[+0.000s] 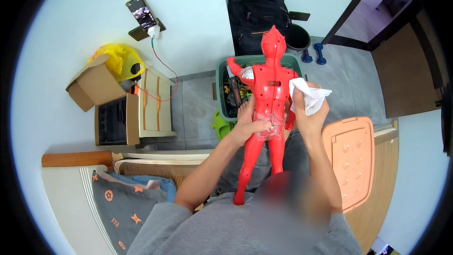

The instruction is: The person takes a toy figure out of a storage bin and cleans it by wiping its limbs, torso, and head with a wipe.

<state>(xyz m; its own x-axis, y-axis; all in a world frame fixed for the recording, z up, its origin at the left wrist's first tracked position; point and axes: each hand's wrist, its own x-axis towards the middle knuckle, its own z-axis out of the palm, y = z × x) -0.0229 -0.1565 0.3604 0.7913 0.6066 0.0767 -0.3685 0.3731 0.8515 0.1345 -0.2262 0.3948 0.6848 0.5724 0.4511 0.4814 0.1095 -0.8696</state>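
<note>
A large red toy figure (272, 94) stands upright in front of me, its back with several screw holes facing me. Clear tape (272, 131) is wrapped about its waist, and one upper arm has a silver patch. My left hand (249, 125) is closed around the waist, thumb on the tape. In my right hand (311, 115) a white cloth (309, 95) is pinched and lies against the figure's right-side arm. That arm is partly covered by the cloth and my fingers.
Behind the figure is a green bin (222, 73) with assorted items inside. An orange lid (349, 160) lies at right. A black backpack (259, 16), blue dumbbells (320, 54) and an open cardboard box (132, 125) on a cabinet (158, 99) surround me. A phone (141, 12) charges on the wall.
</note>
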